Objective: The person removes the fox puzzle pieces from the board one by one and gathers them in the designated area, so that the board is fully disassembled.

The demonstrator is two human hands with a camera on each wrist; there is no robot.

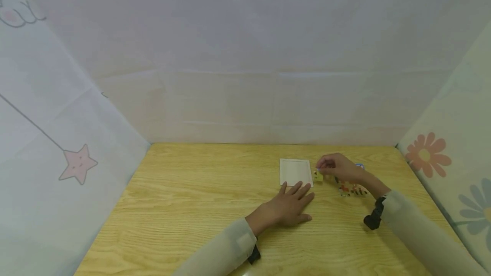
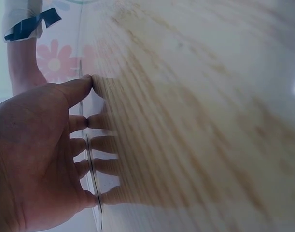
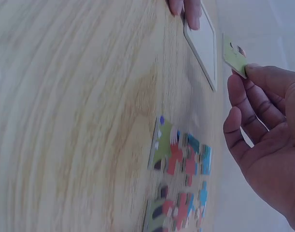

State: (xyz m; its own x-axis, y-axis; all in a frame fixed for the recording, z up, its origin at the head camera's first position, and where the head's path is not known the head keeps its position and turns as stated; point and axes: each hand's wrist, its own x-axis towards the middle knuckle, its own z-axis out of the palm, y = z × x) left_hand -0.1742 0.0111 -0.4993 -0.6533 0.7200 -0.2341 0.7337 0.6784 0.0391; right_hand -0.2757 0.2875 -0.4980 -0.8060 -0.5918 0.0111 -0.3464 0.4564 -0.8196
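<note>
A puzzle piece (image 3: 233, 57) in yellow-green with a small dark and red print is pinched between the thumb and fingers of my right hand (image 1: 340, 168). It is held just right of a white puzzle board (image 1: 296, 171) with a raised border. Spread flat, my left hand (image 1: 292, 206) rests at the board's near edge, its fingertips touching the border. More puzzle pieces (image 3: 172, 155), printed in green, red and blue, lie spaced apart on the table below my right forearm; in the head view the forearm partly hides them.
The wood-grain table (image 1: 199, 199) is enclosed by pale cloth walls at the back and both sides. A pink star (image 1: 78, 164) is printed on the left cloth, flowers (image 1: 427, 155) on the right one. Each wrist wears a dark strap (image 1: 375, 215).
</note>
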